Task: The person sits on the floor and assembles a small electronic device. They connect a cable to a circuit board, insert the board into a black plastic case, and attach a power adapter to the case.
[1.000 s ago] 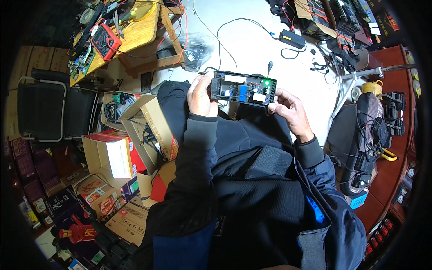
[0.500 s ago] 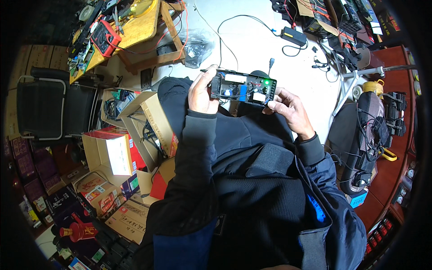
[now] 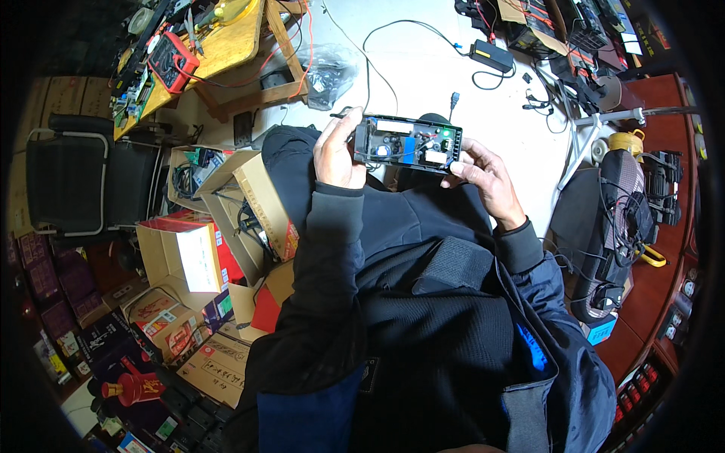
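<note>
Between both hands, above my knees, is an opened black power adapter (image 3: 408, 149) with its circuit board facing up. White, blue and dark components show inside, and a dim green light sits near its right end. My left hand (image 3: 337, 152) grips the left end, thumb along the top edge. Fingers of my right hand (image 3: 483, 177) are curled round the lower right corner, with the thumb on the near edge. The adapter's underside and the fingertips behind it are hidden.
At upper left stands a wooden bench (image 3: 219, 49) holding a red multimeter (image 3: 172, 63). Opened cardboard boxes (image 3: 253, 204) lie left of my legs, near a black chair (image 3: 91, 174). Another black adapter (image 3: 492, 57) with cable lies on the white floor. A cable-wrapped scooter-like device (image 3: 621, 226) is at right.
The green light on the board has gone from bright to dim. The adapter has tilted slightly, and both hands keep their hold.
</note>
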Demonstrator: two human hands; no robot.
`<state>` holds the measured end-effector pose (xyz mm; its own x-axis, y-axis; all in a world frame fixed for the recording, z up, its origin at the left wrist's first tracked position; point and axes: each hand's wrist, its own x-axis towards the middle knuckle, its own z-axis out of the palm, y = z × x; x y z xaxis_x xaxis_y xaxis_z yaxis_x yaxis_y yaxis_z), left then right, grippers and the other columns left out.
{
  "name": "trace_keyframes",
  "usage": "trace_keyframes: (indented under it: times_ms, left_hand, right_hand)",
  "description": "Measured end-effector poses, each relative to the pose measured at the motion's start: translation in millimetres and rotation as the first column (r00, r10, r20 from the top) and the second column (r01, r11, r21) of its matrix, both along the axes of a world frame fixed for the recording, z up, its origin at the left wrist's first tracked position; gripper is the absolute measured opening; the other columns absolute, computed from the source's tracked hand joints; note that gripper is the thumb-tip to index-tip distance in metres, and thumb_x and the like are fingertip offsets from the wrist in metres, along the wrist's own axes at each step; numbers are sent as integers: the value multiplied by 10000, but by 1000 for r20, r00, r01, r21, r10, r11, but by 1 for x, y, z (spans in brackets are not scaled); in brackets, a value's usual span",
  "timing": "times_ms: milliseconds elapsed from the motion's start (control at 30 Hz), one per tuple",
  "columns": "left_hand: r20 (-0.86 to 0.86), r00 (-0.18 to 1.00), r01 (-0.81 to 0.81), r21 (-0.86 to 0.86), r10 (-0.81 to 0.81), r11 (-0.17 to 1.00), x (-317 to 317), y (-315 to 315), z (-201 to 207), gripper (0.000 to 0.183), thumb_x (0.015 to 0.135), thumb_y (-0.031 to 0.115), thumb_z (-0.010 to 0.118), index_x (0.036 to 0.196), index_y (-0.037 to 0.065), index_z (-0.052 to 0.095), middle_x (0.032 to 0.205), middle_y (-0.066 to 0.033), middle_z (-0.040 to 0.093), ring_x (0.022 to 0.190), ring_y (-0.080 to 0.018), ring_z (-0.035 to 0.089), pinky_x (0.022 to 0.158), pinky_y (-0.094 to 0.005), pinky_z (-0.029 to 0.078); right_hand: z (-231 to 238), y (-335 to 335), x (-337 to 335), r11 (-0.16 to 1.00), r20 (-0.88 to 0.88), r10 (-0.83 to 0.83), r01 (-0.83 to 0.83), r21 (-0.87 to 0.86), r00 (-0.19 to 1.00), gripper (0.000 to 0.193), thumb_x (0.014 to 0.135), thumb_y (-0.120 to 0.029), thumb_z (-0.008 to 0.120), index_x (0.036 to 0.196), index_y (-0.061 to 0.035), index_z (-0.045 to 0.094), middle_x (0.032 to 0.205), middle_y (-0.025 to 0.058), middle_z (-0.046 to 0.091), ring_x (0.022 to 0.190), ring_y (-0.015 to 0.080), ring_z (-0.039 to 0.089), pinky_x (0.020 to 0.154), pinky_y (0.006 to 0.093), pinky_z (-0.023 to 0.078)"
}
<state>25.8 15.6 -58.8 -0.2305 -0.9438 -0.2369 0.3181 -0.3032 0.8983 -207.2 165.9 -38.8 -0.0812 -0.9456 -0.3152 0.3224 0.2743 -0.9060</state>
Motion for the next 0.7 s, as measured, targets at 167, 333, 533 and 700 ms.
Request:
trace_keyframes:
  times_ms: [167,333,533,700]
  left_hand:
    - [-146,988,-30,188,58,982,-2,2,11,232,1012,136,672,1172,-32,689,1067,-110,730,946,-192,733,852,-339,597]
    - [-124,989,-63,183,87,981,-3,3,11,233,1008,134,676,1173,-30,696,1074,-111,732,952,-189,735,860,-330,594]
    - [58,997,-44,-65,48,997,-3,1,1,286,1025,174,657,1232,-23,679,1119,-116,728,994,-210,730,888,-360,595]
    - [-266,960,7,328,85,945,-2,0,7,342,1050,240,623,1279,-12,658,1165,-130,721,1071,-236,710,956,-404,577]
  right_hand:
    - [-2,1,-1,1000,58,-2,2,-2,998,606,1017,-173,673,1495,125,450,1014,86,697,882,190,737,834,299,601]
    - [-3,0,-1,1000,40,-1,1,2,999,587,1017,-184,682,1485,104,475,1043,92,711,877,184,737,834,299,602]
    - [4,-1,2,1000,11,-2,3,-18,1000,611,997,-185,709,1490,87,473,1086,105,729,892,176,733,841,303,595]
    - [6,-4,3,1000,-4,12,-12,-28,1000,619,996,-187,701,1497,89,463,1064,89,724,908,173,726,854,305,577]
